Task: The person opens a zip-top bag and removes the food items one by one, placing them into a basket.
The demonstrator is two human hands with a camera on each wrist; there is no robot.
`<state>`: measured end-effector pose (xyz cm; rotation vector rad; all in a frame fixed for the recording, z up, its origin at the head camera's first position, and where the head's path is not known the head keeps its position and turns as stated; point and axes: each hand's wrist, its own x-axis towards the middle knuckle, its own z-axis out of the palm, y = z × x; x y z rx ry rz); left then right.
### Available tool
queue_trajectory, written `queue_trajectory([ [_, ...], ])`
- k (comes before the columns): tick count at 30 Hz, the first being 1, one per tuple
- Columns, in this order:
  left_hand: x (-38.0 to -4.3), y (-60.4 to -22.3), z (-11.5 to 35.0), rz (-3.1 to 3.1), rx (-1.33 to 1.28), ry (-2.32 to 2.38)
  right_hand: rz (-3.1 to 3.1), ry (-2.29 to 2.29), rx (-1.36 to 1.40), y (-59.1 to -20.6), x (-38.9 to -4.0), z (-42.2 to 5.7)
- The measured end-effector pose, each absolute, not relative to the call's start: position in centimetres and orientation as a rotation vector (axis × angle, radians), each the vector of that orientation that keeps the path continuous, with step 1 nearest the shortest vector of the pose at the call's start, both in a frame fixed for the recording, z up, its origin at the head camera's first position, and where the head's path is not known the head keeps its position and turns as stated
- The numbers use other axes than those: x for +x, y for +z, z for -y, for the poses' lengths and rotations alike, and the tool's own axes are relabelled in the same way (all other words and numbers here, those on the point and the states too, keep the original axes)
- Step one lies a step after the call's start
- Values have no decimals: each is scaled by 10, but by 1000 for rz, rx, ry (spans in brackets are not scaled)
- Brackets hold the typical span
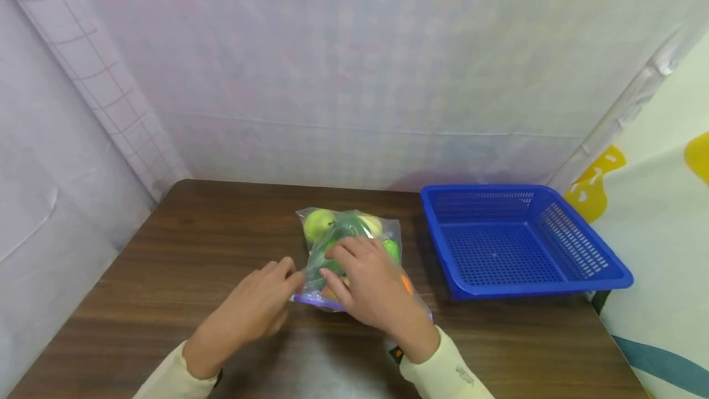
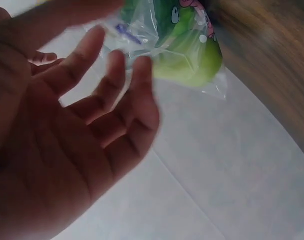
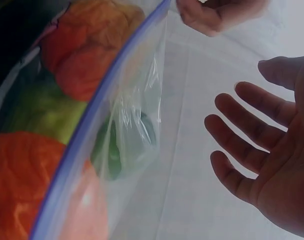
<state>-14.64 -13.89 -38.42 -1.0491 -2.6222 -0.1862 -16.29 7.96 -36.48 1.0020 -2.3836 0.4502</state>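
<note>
A clear zip bag (image 1: 394,233) with a purple strip (image 1: 310,300) along its near edge lies on the table, filled with fruit and vegetables. Inside it show a round green fruit (image 1: 318,225), a dark green piece (image 1: 349,225) and wrinkled orange-red pieces (image 3: 16,175). My left hand (image 1: 255,303) is at the bag's near left corner; the left wrist view shows its fingers (image 2: 111,82) loosely bent and apart from the thumb, with nothing held between them. Over the bag's middle spreads my right hand (image 1: 371,285), palm down, fingers apart in the right wrist view.
To the right of the bag stands a blue plastic basket (image 1: 460,285) with slotted walls, at the table's right side. The brown wooden table (image 1: 166,263) meets pale cloth hangings (image 1: 354,79) at the back and sides.
</note>
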Motion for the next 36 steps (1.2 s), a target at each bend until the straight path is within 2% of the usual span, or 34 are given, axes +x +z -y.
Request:
queue_trajectory([
  [22,-153,-396,145,2583,-1026,-248,2408,321,1069,-385,-160,-63],
  [31,-155,-384,151,2609,-1050,-282,2432,308,1072,-386,-163,-63],
  [36,-155,-369,151,2647,-977,-288,2428,304,1064,-386,-164,-63],
])
